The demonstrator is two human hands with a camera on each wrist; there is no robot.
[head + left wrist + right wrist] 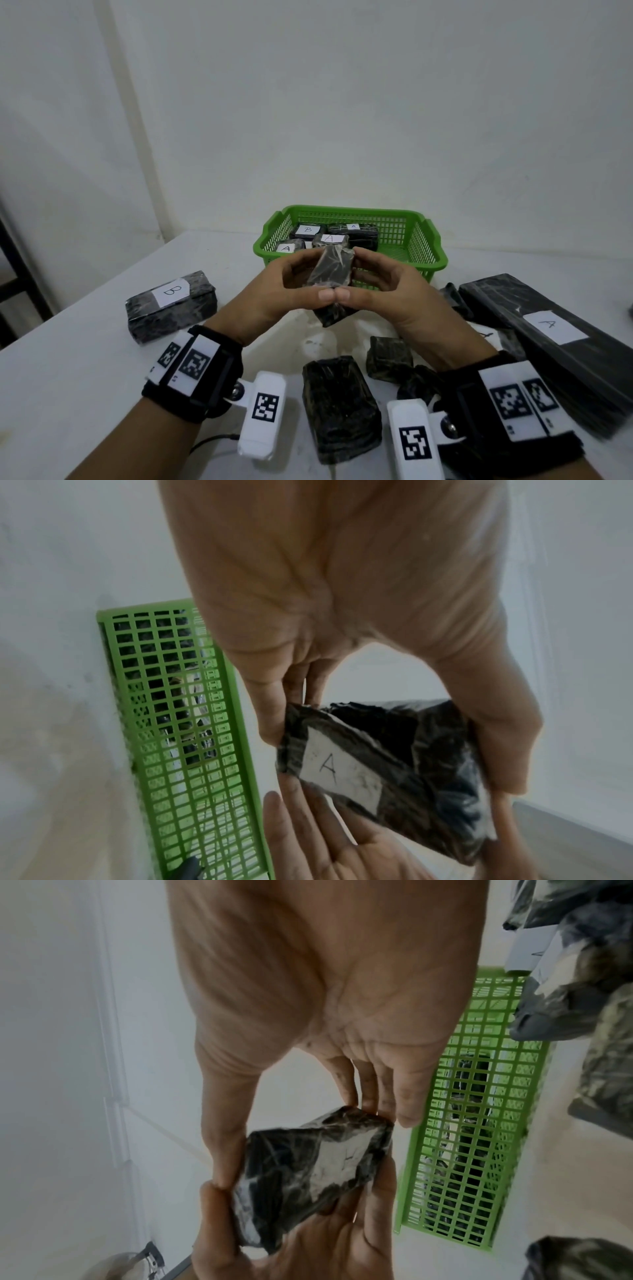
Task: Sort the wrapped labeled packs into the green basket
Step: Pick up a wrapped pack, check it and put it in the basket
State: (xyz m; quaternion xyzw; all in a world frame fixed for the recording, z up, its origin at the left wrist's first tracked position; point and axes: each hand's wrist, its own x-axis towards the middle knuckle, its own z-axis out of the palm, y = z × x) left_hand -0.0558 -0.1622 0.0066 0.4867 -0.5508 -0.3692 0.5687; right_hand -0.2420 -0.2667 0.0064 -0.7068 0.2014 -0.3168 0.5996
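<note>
Both hands hold one small black wrapped pack (331, 270) above the table, just in front of the green basket (430, 253). My left hand (287, 284) grips its left side and my right hand (376, 284) its right side, thumbs meeting at the near edge. The left wrist view shows the pack (394, 772) with a white label marked A on its underside. In the right wrist view the pack (308, 1172) sits between fingers and thumb. The basket holds several labeled packs (330, 238) marked A and B.
A pack labeled B (171, 305) lies at the left. A long pack labeled A (555, 339) lies at the right. Several unlabeled-looking dark packs (339, 404) sit near the front edge between my wrists. A wall stands right behind the basket.
</note>
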